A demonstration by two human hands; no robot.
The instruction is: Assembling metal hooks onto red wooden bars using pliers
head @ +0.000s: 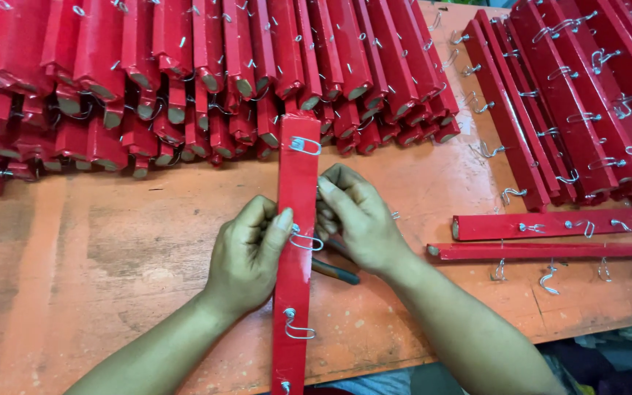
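- So the red wooden slat you're working on is long and narrow, painted glossy red with a few chipped spots, and it runs pretty much straight away from you down the middle of the orange worktable.
- It's got bent wire hooks fixed along its face, one near the far end, one about mid-length, one closer to you, and another right at the bottom edge of view.
- Your left hand comes in from the lower left, palm curled against the slat's left edge, thumb laid over the front face just beside the middle hook. So it's clamped on the slat.
- Your right hand reaches in from the lower right, fingers curled tight and bunched against the slat's right edge, just above that middle hook. Can't really tell if it's pinching the wire or just pressing on the wood.
- A dark-handled tool pokes out under your right hand, lying on the table.
- Behind all that, a big stack of red slats, plus more finished ones off to the right.
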